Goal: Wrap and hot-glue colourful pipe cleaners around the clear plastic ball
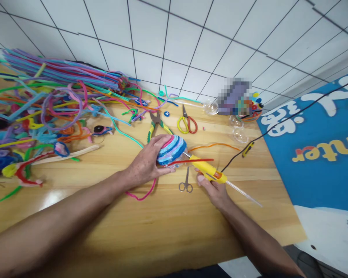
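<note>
Ball [174, 149] with stripes sits in the left hand [145, 164]; right of it, the right hand [215, 190] grips a glue gun [206, 168]. Below the ball, the table [162, 227] runs flat to its edge. Fingers [163, 139] hide the ball's left side.

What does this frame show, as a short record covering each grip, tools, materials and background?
Left grip: holds striped pipe-cleaner ball
Right grip: holds yellow glue gun
Nozzle: at the ball's side; contact unclear
Tools on table: pliers, yellow-and-red-handled scissors, small metal scissors
Materials: pipe-cleaner bundle, picture left
Background: white tiled wall
</note>
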Action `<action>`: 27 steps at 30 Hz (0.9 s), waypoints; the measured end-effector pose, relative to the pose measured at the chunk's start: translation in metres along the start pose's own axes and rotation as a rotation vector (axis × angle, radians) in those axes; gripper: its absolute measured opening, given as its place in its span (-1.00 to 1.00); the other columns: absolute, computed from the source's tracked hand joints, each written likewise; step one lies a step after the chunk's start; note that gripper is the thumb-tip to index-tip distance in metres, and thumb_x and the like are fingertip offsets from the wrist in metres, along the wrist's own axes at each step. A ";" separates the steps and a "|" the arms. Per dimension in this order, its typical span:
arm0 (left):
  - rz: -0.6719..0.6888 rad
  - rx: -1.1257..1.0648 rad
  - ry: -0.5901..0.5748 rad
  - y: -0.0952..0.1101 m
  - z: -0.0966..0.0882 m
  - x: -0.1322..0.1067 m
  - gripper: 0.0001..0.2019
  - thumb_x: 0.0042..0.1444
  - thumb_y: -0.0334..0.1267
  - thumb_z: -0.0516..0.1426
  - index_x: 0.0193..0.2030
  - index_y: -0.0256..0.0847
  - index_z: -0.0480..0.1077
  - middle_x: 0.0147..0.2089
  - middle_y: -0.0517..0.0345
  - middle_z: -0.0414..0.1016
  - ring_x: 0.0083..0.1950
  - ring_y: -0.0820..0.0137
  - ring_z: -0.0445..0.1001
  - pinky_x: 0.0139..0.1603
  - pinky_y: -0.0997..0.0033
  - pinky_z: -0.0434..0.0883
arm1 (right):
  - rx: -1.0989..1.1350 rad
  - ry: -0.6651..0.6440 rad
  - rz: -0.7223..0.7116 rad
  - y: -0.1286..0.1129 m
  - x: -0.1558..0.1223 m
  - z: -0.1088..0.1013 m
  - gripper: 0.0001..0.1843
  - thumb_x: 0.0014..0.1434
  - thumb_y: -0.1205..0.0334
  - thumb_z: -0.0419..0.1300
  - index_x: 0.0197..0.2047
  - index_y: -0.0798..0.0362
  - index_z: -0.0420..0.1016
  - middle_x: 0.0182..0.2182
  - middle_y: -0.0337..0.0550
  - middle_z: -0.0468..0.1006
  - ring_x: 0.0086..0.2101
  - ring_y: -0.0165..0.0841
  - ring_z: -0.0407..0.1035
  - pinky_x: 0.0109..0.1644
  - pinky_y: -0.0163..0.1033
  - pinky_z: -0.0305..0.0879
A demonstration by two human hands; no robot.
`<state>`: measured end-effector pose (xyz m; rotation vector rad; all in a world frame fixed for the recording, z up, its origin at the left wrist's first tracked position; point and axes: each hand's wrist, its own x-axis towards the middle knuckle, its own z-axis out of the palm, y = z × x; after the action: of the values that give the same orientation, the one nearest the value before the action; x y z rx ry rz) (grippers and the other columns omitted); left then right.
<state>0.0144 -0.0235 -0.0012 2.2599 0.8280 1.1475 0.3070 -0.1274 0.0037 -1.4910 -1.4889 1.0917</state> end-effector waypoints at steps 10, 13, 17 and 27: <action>-0.051 0.022 -0.044 0.002 -0.002 0.000 0.08 0.15 -0.02 0.52 0.65 0.00 0.01 0.52 -0.24 0.36 0.55 -0.13 0.39 0.53 -0.30 0.45 | 0.035 0.003 -0.008 0.003 -0.001 -0.002 -0.52 0.34 -0.26 0.31 0.02 -0.04 0.67 -0.36 -0.14 0.58 -0.27 -0.17 0.51 -0.18 -0.04 0.55; -0.054 0.021 -0.041 0.001 -0.001 0.000 0.08 0.15 -0.01 0.52 0.65 -0.01 0.02 0.51 -0.24 0.36 0.55 -0.13 0.39 0.53 -0.31 0.45 | 0.029 -0.014 -0.010 0.003 0.000 -0.002 -0.53 0.35 -0.26 0.30 0.01 -0.04 0.68 -0.36 -0.12 0.59 -0.23 -0.13 0.53 -0.15 -0.01 0.57; -0.032 0.015 -0.027 0.000 0.000 -0.001 0.08 0.15 -0.03 0.52 0.65 0.00 0.00 0.51 -0.25 0.36 0.54 -0.12 0.40 0.51 -0.30 0.47 | 0.035 -0.043 -0.015 -0.002 0.000 0.000 -0.52 0.36 -0.27 0.29 0.00 -0.03 0.67 -0.38 -0.14 0.58 -0.24 -0.14 0.54 -0.14 -0.02 0.57; -0.024 0.013 -0.028 0.002 -0.002 0.000 0.07 0.17 -0.02 0.51 0.65 0.01 0.00 0.50 -0.24 0.37 0.53 -0.13 0.41 0.50 -0.30 0.48 | 0.050 0.015 -0.021 -0.001 0.001 0.001 -0.53 0.35 -0.26 0.29 0.01 -0.04 0.67 -0.41 -0.16 0.56 -0.27 -0.15 0.54 -0.17 -0.02 0.56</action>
<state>0.0138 -0.0242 0.0010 2.2650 0.8524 1.1006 0.3062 -0.1264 0.0041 -1.4432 -1.4533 1.0960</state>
